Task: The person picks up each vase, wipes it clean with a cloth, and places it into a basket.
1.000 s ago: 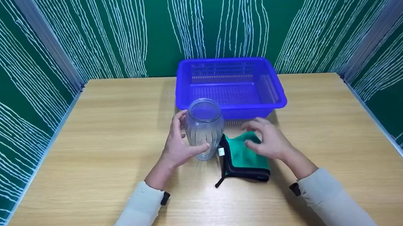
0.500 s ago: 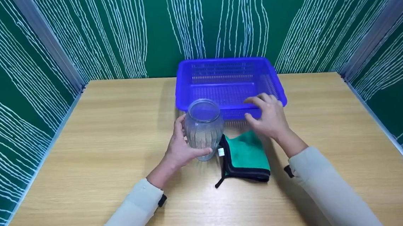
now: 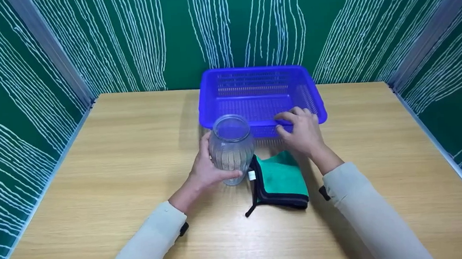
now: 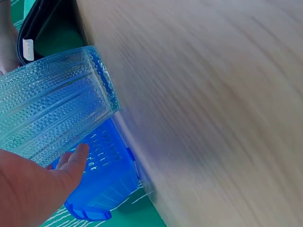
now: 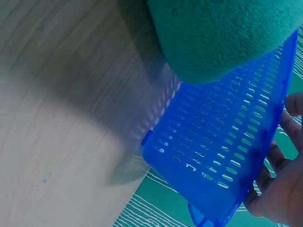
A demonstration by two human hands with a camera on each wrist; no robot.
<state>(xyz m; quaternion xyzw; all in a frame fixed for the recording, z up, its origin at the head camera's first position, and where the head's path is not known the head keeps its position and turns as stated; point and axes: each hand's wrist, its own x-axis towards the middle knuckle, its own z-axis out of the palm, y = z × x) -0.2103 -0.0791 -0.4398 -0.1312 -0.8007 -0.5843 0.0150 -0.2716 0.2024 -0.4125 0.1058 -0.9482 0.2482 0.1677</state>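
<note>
My left hand (image 3: 209, 165) grips a clear ribbed glass vase (image 3: 232, 151) from its left side, thumb across the front. The vase stands upright in front of the blue plastic basket (image 3: 263, 129). In the left wrist view the glass vase (image 4: 57, 104) shows a dimpled surface and a thick base. My right hand (image 3: 302, 132) holds the basket's front rim toward its right end, fingers curled over the edge and thumb on the near side. In the right wrist view, fingertips (image 5: 267, 178) lie along the rim. A folded green cloth (image 3: 283, 176) with black edging lies between my forearms.
The wooden table (image 3: 135, 152) carries everything. Green walls (image 3: 183, 35) with wavy white lines enclose it at the back and sides. A white tag (image 3: 252, 175) sits on the cloth's left edge, and a black loop (image 3: 249, 212) sticks out at its near corner.
My right hand has gone from above the green cloth forward to the basket's rim, and its fingers have drawn in there. My left hand keeps its place on the vase.
</note>
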